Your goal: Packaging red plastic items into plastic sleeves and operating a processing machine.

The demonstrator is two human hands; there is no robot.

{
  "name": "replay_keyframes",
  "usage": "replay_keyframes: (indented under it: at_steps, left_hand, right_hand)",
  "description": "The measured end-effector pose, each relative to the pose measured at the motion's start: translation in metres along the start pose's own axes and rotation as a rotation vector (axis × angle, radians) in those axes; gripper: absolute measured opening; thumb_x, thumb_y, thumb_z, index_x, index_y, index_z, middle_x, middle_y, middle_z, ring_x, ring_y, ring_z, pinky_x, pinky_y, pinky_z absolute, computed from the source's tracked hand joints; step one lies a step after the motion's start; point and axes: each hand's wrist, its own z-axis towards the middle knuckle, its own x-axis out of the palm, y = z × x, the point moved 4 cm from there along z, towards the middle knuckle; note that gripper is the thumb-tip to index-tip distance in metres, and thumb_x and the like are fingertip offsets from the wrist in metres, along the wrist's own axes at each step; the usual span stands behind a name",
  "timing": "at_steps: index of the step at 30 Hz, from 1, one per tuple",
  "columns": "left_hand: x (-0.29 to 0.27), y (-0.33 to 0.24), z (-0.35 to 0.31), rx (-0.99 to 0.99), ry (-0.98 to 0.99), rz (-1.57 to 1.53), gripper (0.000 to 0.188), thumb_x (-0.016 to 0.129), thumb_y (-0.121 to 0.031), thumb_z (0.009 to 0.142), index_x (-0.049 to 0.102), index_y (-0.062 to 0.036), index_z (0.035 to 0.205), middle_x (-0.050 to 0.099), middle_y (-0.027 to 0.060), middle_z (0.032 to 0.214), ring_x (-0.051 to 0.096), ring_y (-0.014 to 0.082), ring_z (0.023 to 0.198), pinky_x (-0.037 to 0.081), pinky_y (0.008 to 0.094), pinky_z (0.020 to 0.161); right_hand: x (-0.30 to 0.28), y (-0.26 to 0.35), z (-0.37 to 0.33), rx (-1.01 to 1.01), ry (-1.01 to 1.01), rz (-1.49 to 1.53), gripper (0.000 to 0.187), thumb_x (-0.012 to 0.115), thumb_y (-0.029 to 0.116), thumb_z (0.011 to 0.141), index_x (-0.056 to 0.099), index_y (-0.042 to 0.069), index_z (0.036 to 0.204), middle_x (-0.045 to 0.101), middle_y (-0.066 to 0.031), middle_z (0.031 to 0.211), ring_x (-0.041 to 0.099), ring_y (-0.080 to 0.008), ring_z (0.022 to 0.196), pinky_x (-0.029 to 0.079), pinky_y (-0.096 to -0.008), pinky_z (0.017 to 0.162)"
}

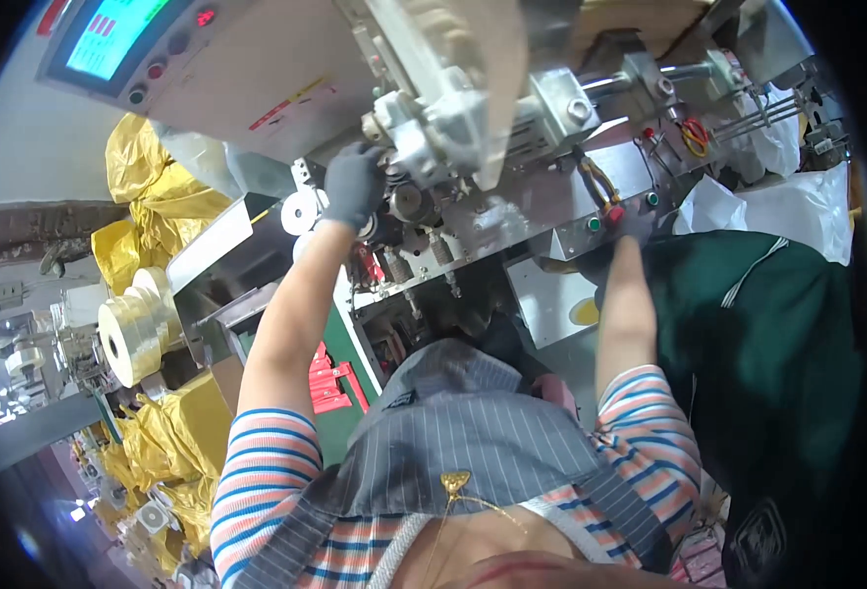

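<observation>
Head view: left hand (355, 185), red-yellow label (288, 105)

Factory workshop: machine (424, 118), pale spools (137, 332)

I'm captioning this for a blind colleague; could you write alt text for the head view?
A person in a pinstriped apron works at a metal machine, the gray-gloved left grip beside its wheels and the blurred right grip near a green button. A lit screen is at upper left.
</observation>
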Motion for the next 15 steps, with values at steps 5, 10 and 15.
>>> replay_keyframes:
  at_steps: [5, 10, 15]
  left_hand:
    - [-0.132, 0.012, -0.039, -0.257, -0.305, 0.023, 0.031, 0.063, -0.012, 0.075, 0.059, -0.0057, 0.104, 0.061, 0.0133, 0.092, 0.059, 0.0279, 0.083, 0.047, 0.0341, 0.074]
    - [-0.163, 0.035, -0.077, -0.581, -0.358, -0.388, 0.038, 0.061, -0.014, 0.081, 0.054, 0.0025, 0.114, 0.061, 0.0141, 0.106, 0.057, 0.0196, 0.095, 0.044, 0.0311, 0.083]
    - [-0.129, 0.015, -0.133, -0.59, -0.273, -0.54, 0.032, 0.058, -0.015, 0.084, 0.057, 0.0038, 0.11, 0.06, 0.0123, 0.106, 0.056, 0.0185, 0.096, 0.043, 0.0293, 0.085]
  right_hand:
    - [-0.014, 0.002, -0.181, -0.431, 0.23, 0.392, 0.051, 0.049, 0.034, 0.085, 0.042, -0.002, 0.12, 0.057, -0.0187, 0.101, 0.055, -0.0298, 0.096, 0.042, -0.0389, 0.083]
    - [0.003, -0.068, -0.292, -0.729, 1.418, -0.111, 0.047, 0.055, 0.031, 0.083, 0.05, 0.004, 0.121, 0.049, -0.0197, 0.124, 0.046, -0.0311, 0.115, 0.036, -0.0343, 0.096]
    - [-0.042, -0.012, -0.181, -0.445, 0.567, 0.072, 0.045, 0.056, 0.033, 0.078, 0.048, 0.008, 0.114, 0.058, -0.0144, 0.096, 0.058, -0.0309, 0.087, 0.044, -0.0398, 0.079]
